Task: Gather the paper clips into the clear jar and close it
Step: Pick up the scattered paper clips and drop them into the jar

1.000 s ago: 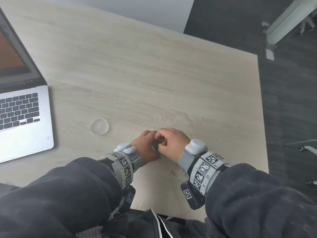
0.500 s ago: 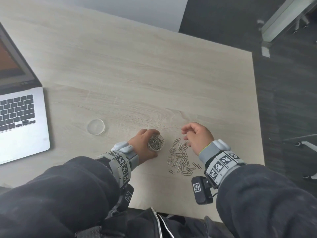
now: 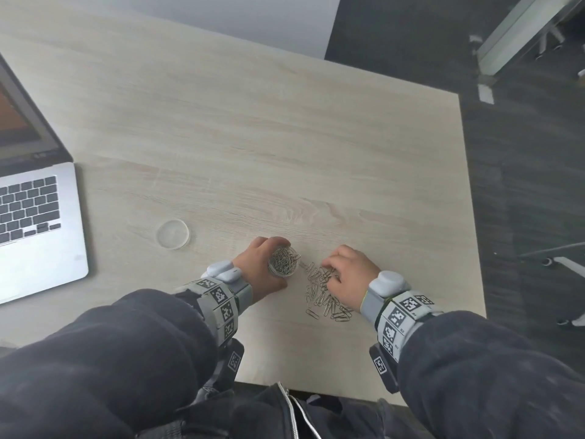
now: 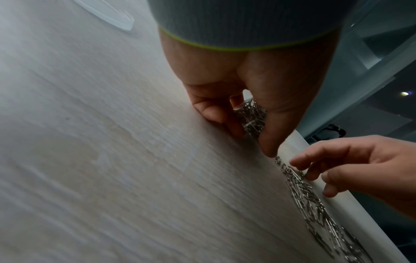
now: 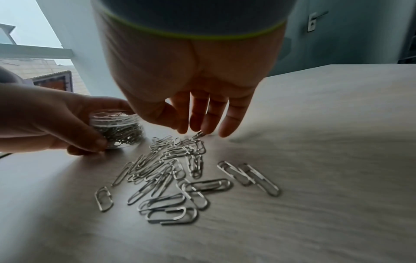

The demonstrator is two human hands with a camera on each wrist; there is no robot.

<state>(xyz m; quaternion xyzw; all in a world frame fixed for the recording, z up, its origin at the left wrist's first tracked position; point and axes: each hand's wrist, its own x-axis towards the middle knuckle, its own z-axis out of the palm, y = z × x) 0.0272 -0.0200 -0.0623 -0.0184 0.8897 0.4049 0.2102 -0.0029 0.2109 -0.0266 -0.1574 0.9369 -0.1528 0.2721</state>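
A small clear jar (image 3: 284, 265) stands open on the table, about half full of silver paper clips. My left hand (image 3: 257, 267) grips it round the side, thumb toward me and fingers at the far side (image 5: 74, 135). A loose pile of paper clips (image 3: 323, 296) lies just right of the jar (image 5: 117, 131). My right hand (image 3: 349, 274) hangs over the far end of the pile (image 5: 171, 170), fingers pointing down. Its fingertips (image 5: 203, 130) pinch one paper clip (image 5: 198, 134), tilted up off the heap. The round clear lid (image 3: 173, 234) lies flat to the jar's left.
An open silver laptop (image 3: 34, 223) sits at the table's left edge. The table's right edge (image 3: 471, 248) and near edge (image 3: 316, 391) are close to the pile. Dark floor and chair legs (image 3: 557, 261) lie beyond on the right.
My right hand left the jar mouth, swung right, then came down onto the far end of the pile and pinched a clip. The left hand and jar stayed put.
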